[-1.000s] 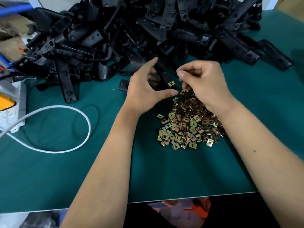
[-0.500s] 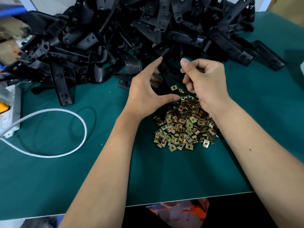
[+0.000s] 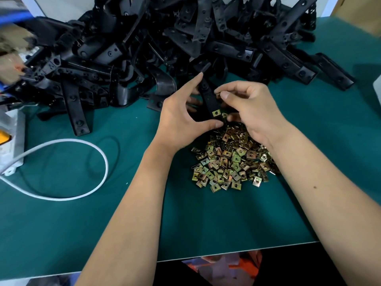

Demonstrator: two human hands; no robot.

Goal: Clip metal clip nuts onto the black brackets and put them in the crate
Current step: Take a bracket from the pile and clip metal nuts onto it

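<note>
The table (image 3: 61,234) has a dark green mat on top, and its near edge has a thin white border. Below this edge some blurred orange and grey shapes show, too unclear to name. At the far left there is a blue shelf edge and brown blurred material; at the far right corner, a pale wall and a brown surface.

A big pile of brackets (image 3: 165,44) fills the far half of the table from left to right. A white cable (image 3: 86,147) makes a loop on the left side, coming from a white box (image 3: 12,145) at the left edge. The nuts (image 3: 231,162) lie in a heap in the middle, just in front of the hands. The near part of the mat is bare green, also the right side beyond the right forearm.

The left hand (image 3: 181,122) holds one bracket (image 3: 208,96) between the stretched index finger and the thumb. Its long axis goes away from the person, a little to the left, with the near end low over the heap. One nut (image 3: 216,113) sits clipped on this near end. The right hand (image 3: 253,112) has curled fingers, and its thumb and fingers pinch a second nut (image 3: 218,96) at the right side of the bracket.
</note>
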